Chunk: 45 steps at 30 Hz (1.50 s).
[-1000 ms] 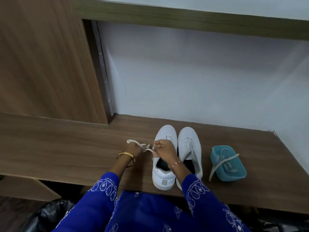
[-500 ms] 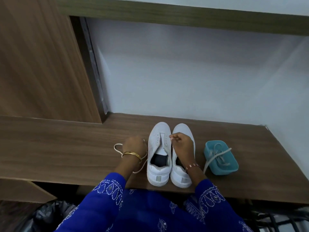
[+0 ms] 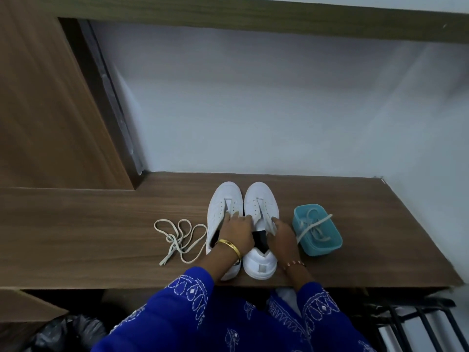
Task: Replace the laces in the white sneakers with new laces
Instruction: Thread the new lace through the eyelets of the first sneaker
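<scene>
Two white sneakers stand side by side, toes away from me, on the wooden desk (image 3: 101,224). No lace shows in the eyelets of the left sneaker (image 3: 220,204) or the right sneaker (image 3: 262,201). A loose cream lace (image 3: 177,237) lies coiled on the desk left of them. My left hand (image 3: 237,231) lies over the left sneaker's opening, its fingers reaching the right sneaker's tongue. My right hand (image 3: 281,233) pinches the right sneaker's right eyelet flap. A teal box (image 3: 327,246) right of the sneakers holds more cream laces (image 3: 313,224), one end trailing over its rim.
A white wall (image 3: 253,110) rises just behind the desk, and a wooden panel (image 3: 50,110) stands at the back left. The desk's front edge runs below the sneakers' heels. Black bags (image 3: 63,334) and a black rack (image 3: 418,323) sit on the floor below.
My left hand has let go of the cream lace, which now lies on the desk at the left. Both hands have moved onto the sneakers, the right one back toward the heel.
</scene>
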Motion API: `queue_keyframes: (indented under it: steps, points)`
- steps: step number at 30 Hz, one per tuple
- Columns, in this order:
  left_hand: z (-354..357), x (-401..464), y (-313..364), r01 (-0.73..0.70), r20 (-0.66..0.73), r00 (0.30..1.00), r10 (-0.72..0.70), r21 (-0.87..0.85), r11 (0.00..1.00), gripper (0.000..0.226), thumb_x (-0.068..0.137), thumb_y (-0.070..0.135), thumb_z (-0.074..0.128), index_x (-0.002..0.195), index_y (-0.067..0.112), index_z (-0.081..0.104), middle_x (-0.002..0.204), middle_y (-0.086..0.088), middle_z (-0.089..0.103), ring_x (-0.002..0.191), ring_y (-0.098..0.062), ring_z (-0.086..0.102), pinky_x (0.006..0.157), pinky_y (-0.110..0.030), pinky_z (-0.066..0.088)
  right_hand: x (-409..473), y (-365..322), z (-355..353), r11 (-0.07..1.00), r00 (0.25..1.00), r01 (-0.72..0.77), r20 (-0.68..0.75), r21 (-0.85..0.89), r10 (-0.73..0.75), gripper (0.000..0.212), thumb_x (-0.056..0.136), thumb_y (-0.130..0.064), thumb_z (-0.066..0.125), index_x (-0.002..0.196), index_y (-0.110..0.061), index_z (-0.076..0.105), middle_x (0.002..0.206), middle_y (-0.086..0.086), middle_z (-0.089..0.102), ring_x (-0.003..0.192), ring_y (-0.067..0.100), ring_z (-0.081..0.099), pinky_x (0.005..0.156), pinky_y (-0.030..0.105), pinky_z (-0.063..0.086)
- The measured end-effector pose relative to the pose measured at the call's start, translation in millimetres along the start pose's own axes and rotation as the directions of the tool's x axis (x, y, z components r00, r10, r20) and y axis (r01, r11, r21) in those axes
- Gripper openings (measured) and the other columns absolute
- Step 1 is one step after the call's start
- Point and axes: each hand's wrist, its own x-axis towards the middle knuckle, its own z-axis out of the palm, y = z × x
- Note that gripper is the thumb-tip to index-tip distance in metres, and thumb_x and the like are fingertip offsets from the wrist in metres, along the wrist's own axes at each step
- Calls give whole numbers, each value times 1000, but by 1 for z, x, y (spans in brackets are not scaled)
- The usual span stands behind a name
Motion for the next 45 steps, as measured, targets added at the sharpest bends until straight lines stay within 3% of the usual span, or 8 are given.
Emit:
queue_keyframes:
  steps: [7, 22, 25, 28, 32, 36, 40, 45]
  points:
    - [5, -1, 12, -14, 44, 999, 11, 72, 997, 34, 91, 23, 40, 121, 8, 46, 109, -13, 62, 116, -28, 47, 115, -49, 2, 4, 4, 1, 1000, 999, 0, -46, -29, -1, 38, 89, 3, 42, 124, 0, 55, 117, 20, 61, 110, 33, 56, 88, 31, 44]
    - [15, 4, 33, -146, 100, 982, 158, -115, 983, 37, 90, 14, 42, 126, 6, 42, 115, -15, 59, 115, -30, 49, 115, -45, 11, 8, 30, -25, 976, 993, -36, -119, -216, 11, 21, 90, -4, 47, 106, 0, 60, 104, 18, 65, 100, 32, 59, 85, 36, 47]
    - [7, -2, 11, -160, -6, 986, 164, -242, 957, 40, 92, 11, 41, 131, 8, 44, 125, -14, 56, 124, -28, 44, 113, -37, 18, 6, 16, -25, 949, 981, 18, -178, -316, -78, 25, 86, 3, 46, 107, 2, 59, 99, 19, 63, 96, 34, 59, 82, 38, 49]
    - [-2, -10, -13, -149, -193, 978, 76, -397, 906, 33, 90, 4, 42, 121, 3, 54, 119, -18, 58, 114, -33, 51, 97, -35, 37, 0, -7, -11, 909, 934, 207, -204, -363, -294, 28, 78, 5, 55, 104, 4, 63, 94, 22, 65, 89, 37, 60, 81, 44, 49]
    - [1, -16, -39, -81, -295, 952, -77, -489, 869, 44, 86, -1, 43, 129, 7, 51, 128, -15, 55, 123, -30, 48, 100, -33, 36, -7, -38, 10, 890, 919, 343, -88, -300, -384, 12, 78, -1, 59, 90, 2, 63, 90, 18, 63, 86, 34, 59, 76, 38, 46]
    - [6, -23, -55, 83, -227, 944, -241, -541, 837, 48, 86, 1, 47, 133, 5, 45, 130, -16, 53, 119, -32, 51, 94, -31, 39, -6, -45, 35, 945, 939, 286, 242, -157, -244, 43, 84, -9, 57, 126, -5, 51, 118, 12, 56, 112, 28, 54, 92, 32, 45]
    - [13, -33, -64, 179, -100, 955, -281, -560, 809, 47, 85, -1, 47, 132, 5, 46, 123, -19, 57, 114, -32, 53, 92, -31, 40, -12, -42, 41, 964, 950, 224, 251, -146, -183, 58, 89, 0, 47, 143, -8, 31, 137, 14, 44, 123, 27, 48, 98, 28, 39]
    - [20, -45, -58, 158, -137, 953, -271, -539, 827, 43, 83, -5, 46, 124, 3, 53, 107, -23, 62, 100, -35, 57, 79, -29, 39, -23, -37, 43, 954, 951, 215, 266, -210, -156, 61, 88, 4, 41, 145, -12, 27, 139, 13, 41, 123, 29, 47, 97, 30, 39]
